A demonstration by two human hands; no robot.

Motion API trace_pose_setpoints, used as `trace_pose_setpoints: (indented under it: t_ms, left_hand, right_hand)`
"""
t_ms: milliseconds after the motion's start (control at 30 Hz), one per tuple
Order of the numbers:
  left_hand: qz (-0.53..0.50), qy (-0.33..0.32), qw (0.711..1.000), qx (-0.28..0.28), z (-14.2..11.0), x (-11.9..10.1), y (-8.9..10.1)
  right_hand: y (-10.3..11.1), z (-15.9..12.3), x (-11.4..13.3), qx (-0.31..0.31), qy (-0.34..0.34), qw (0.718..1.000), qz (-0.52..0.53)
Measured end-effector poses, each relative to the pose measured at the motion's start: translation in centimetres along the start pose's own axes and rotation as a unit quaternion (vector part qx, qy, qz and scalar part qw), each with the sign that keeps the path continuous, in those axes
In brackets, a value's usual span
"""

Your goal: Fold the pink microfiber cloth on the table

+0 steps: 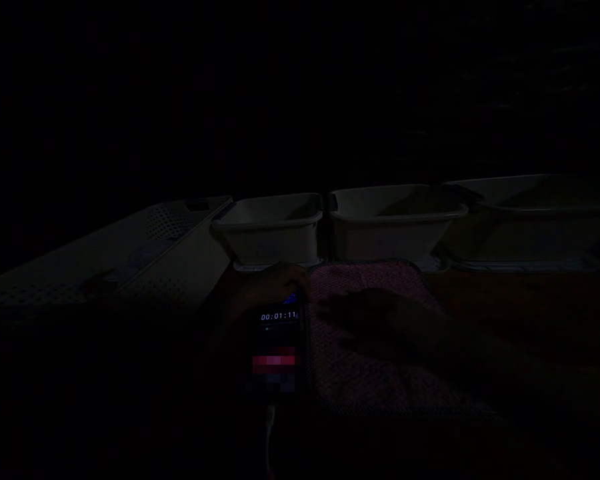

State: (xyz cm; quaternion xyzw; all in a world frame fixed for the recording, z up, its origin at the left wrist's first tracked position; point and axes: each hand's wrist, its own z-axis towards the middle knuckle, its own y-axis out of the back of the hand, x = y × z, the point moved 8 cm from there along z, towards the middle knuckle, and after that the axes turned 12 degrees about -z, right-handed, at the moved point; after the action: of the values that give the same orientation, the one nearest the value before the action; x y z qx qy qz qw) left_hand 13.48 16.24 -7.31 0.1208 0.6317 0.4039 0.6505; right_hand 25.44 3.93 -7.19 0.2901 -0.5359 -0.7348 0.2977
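Observation:
The scene is very dark. A pink cloth (365, 277) with a dark stitched border lies spread out in front of me. My right hand (375, 317) rests flat over it, fingers stretched towards the left. At the cloth's upper left corner, my left hand (285, 280) has its fingers bent down onto the edge and looks closed on it; the fingertips are poorly lit. Just below that hand, along the cloth's left side, is a phone (277, 337) whose lit screen reads 00:01:11.
A pale cable (270, 427) runs down from the phone. Behind the cloth stand three light-coloured tubs, one at left (275, 237), one in the middle (390, 233) and one at right (535, 233). A perforated basket (180, 260) at far left holds items I cannot make out.

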Motion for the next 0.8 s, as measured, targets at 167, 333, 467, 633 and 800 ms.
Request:
trace_pose_setpoints:
  t_ms: [167,333,467,633,800]
  left_hand:
    - [0.001,0.021,1.000,-0.004,0.0,0.1,0.1]
    - [0.002,0.035,0.999,0.004,0.1,-0.8,0.1]
    - [0.009,0.029,1.000,-0.003,0.1,-1.1,0.1]
    - [0.015,0.033,0.999,0.000,0.1,-0.9,0.1]
    - [0.017,0.025,1.000,0.003,0.1,-1.1,0.1]
  right_hand:
    - [-1.9,-0.4,-0.5,0.021,-0.010,1.000,-0.002]
    - [-1.6,-0.2,-1.0,0.006,-0.018,1.000,0.017]
    - [-1.3,-0.3,-1.5,0.010,-0.047,0.998,0.033]
    - [-1.2,-0.3,-1.7,0.036,-0.074,0.996,0.028]
    - [-0.7,-0.3,-1.6,0.020,-0.081,0.997,0.001]
